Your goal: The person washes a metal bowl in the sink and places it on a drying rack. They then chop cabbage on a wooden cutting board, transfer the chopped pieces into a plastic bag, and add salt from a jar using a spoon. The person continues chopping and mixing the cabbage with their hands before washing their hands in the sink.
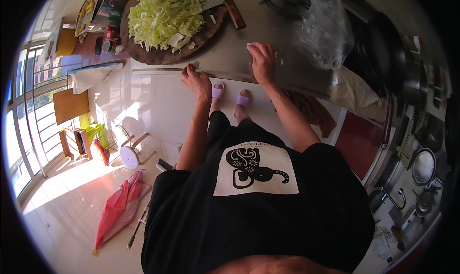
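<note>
Chopped pale-green leafy cabbage (167,17) is heaped on a round wooden chopping board (158,58) on the metal counter (230,54). A knife lies at the heap's right side, its wooden handle (235,14) sticking out past the board's rim and much of its blade hidden. My left hand (197,82) is at the counter's front edge, just below the board, fingers curled beside a small pale scrap (196,64); whether it grips the scrap is unclear. Over the counter, right of the board, my right hand (263,62) pinches a small white bit (248,45) between its fingertips.
A clear plastic bag (325,29) sits on the counter's right, near a black pan (386,51) and a beige cloth (355,92). Small white scraps (281,62) dot the metal. A round stool (129,157) and a folded red umbrella (122,211) are on the floor at left.
</note>
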Demonstrator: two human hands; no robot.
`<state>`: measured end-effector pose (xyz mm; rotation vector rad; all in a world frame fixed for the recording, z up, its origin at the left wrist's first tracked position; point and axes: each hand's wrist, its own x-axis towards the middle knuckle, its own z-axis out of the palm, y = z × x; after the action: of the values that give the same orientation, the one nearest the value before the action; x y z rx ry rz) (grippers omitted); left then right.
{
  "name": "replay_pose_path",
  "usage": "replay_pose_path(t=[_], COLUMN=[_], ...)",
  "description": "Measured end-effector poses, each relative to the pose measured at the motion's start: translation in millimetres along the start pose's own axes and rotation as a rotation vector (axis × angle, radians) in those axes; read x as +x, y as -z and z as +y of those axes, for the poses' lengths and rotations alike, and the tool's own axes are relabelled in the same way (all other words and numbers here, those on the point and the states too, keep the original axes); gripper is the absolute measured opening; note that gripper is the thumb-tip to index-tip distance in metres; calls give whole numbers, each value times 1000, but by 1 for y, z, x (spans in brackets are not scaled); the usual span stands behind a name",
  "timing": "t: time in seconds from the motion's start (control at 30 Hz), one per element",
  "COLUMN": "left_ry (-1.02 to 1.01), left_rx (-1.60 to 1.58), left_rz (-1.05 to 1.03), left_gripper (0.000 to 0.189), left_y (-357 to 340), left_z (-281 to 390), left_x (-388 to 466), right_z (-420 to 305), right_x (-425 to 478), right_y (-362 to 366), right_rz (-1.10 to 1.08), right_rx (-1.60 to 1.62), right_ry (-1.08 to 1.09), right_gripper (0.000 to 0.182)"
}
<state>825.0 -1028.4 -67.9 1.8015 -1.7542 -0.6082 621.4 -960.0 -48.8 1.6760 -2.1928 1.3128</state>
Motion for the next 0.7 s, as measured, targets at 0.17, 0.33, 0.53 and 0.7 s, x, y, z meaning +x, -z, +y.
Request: replay_pose_path(t=[0.17, 0.33, 0.53, 0.7], left_ry=[-103, -127, -346, -357], left_rx=[9, -449, -596, -483], left_rz=[-210, -557, -630, -532], left_gripper=[46, 48, 37, 25], left_y=[-29, -56, -43, -19], left_z=[39, 100, 136, 122], left_x=[0, -19, -34, -33], right_z=[-20, 40, 64, 45], right_x=[-30, -23, 12, 24], right_y=[-6, 25, 66, 86], right_rz=[-202, -58, 100, -146], right_rx=[64, -57, -202, -240], right_ry=[135, -46, -58, -227], right_gripper=[34, 34, 22, 27])
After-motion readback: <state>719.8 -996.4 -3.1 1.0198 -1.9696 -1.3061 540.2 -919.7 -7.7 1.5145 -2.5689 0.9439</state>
